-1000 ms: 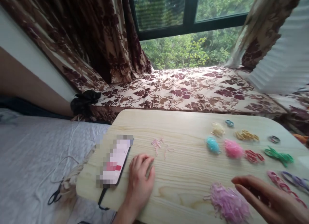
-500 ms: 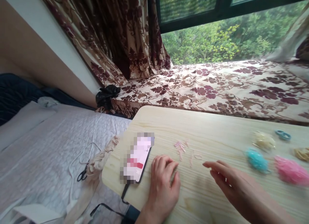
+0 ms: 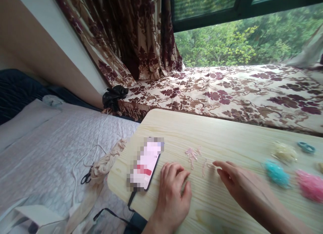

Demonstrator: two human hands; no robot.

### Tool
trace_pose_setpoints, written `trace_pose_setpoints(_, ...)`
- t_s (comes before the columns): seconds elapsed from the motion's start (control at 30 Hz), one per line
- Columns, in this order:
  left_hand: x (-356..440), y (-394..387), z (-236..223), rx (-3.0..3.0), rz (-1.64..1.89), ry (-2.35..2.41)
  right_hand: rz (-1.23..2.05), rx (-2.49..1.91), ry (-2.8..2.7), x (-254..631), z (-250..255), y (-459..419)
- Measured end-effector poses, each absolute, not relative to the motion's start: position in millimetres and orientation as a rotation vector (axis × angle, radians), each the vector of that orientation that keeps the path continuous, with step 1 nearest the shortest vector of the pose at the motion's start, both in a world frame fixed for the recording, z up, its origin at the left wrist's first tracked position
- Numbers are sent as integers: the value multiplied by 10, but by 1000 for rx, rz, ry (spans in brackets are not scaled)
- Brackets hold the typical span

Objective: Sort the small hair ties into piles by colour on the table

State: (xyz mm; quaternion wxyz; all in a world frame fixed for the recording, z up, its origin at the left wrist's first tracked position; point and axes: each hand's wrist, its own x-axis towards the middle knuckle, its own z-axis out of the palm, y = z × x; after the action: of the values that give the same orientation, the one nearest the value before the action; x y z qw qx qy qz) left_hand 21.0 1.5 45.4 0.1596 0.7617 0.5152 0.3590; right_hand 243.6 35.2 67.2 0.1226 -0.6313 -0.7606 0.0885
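My left hand (image 3: 173,193) rests on the table beside the phone, fingers loosely bent and thumb apart, holding nothing that I can see. Over the table to the right, my right hand (image 3: 233,180) points its stretched fingers left. Its fingertips are at a thin pale pink band (image 3: 210,165); whether they touch it is unclear. Another slender pink band (image 3: 204,167) lies just left of it. A small heap of pink bands (image 3: 193,154) sits beyond, between the two hands.
A phone (image 3: 147,165) with a cable lies on the pale wooden table (image 3: 174,126). At right are a turquoise bundle (image 3: 277,173), a pink bundle (image 3: 310,185), a cream bundle (image 3: 284,152) and blue-grey rings (image 3: 306,147). Black-handled scissors (image 3: 86,177) lie on the bed (image 3: 63,136).
The view has shifted a little, so the table things at right appear farther right. My right fingertips have come closer to the loose pink bands. My left hand stays by the phone.
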Motion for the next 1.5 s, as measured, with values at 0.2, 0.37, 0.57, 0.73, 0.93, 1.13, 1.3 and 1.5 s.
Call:
trace_pose_setpoints(0.2, 212, 10, 461, 2182, 1027, 1486, 339, -1763, -2272, 2395, 719, 381)
trace_pose_setpoints(0.37, 205, 6, 458, 2196, 1030, 1485, 340, -1725, -2329, 2376, 737, 500)
trace_pose_setpoints(0.57, 200, 8, 431, 2164, 1027, 1457, 213, -1817, -2293, 2536, 772, 407)
trace_pose_setpoints(0.73, 206, 8, 436, 2154, 1026, 1452, 247, -1834, -2304, 2574, 835, 455)
trace_pose_setpoints(0.93, 203, 5, 441, 2166, 1041, 1454, 435, -1776, -2408, 2463, 848, 639)
trace_pose_setpoints(1.13, 195, 10, 415, 2179, 1037, 1448, 513, -1815, -2385, 2547, 827, 626)
trace_pose_setpoints(1.3, 187, 7, 383, 2205, 1033, 1442, 686, -1802, -2351, 2761, 919, 365)
trace_pose_setpoints(1.5, 186, 10, 374, 2221, 1030, 1452, 635, -1883, -2255, 2816, 950, 212)
